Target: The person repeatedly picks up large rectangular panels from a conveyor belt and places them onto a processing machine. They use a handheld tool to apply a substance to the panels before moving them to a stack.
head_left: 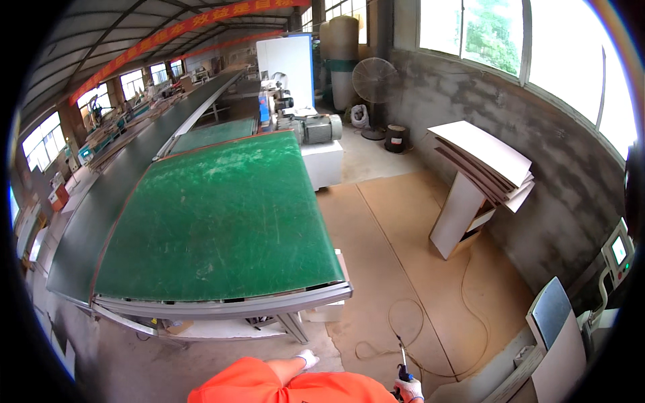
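Observation:
At the bottom right, my right hand (409,389) in a white glove is closed around an air blow gun (404,374) with a dark body and a thin metal nozzle pointing away from me. A thin tan hose (463,289) lies in loops on the brown floor boards ahead of it. My left hand (308,359), also white-gloved, is in front of my orange clothing, near the end of the green conveyor belt (222,221). It seems apart from the belt's metal frame (228,307). Its fingers are too small to make out, and I see nothing in it.
At right, a stack of boards (480,151) lies on a pale stand (458,213). A control panel (619,250) and leaning boards (554,329) stand at near right. Beyond the belt are a motor (321,129), a standing fan (375,80) and a black bucket (397,138).

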The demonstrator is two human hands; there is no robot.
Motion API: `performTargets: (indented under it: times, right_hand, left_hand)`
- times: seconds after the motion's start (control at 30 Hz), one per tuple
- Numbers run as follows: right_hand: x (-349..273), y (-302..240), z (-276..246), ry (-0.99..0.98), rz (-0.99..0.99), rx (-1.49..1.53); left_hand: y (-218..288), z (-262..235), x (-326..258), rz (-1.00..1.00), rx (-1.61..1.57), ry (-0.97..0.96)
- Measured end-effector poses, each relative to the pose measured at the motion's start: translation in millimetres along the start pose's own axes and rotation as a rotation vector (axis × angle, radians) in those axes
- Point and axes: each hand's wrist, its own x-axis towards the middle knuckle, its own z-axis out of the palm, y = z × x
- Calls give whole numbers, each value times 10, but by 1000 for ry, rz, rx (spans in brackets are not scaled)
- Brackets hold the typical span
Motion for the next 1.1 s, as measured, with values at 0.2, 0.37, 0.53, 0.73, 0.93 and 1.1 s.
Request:
performTargets:
  times: [0.2, 0.37, 0.53, 0.73, 0.93, 1.1]
  right_hand:
    - [-38, 576, 471, 50, 136, -215]
    - [-118, 190, 670, 50, 112, -259]
    - [-148, -81, 784, 51, 77, -271]
    - [-179, -141, 902, 51, 81, -265]
    - [-205, -168, 919, 63, 77, -286]
    - [-224, -160, 962, 64, 79, -286]
  left_hand:
    - [-901, -388, -144, -54, -118, 240]
    - [-1456, -301, -297, -243, -115, 199]
    - [-1532, 62, -388, -196, -111, 62]
    - [-1478, -14, -307, -105, -60, 38]
    - [-1266, -281, -164, -29, -94, 144]
    - [-1152, -454, -125, 30, -38, 146]
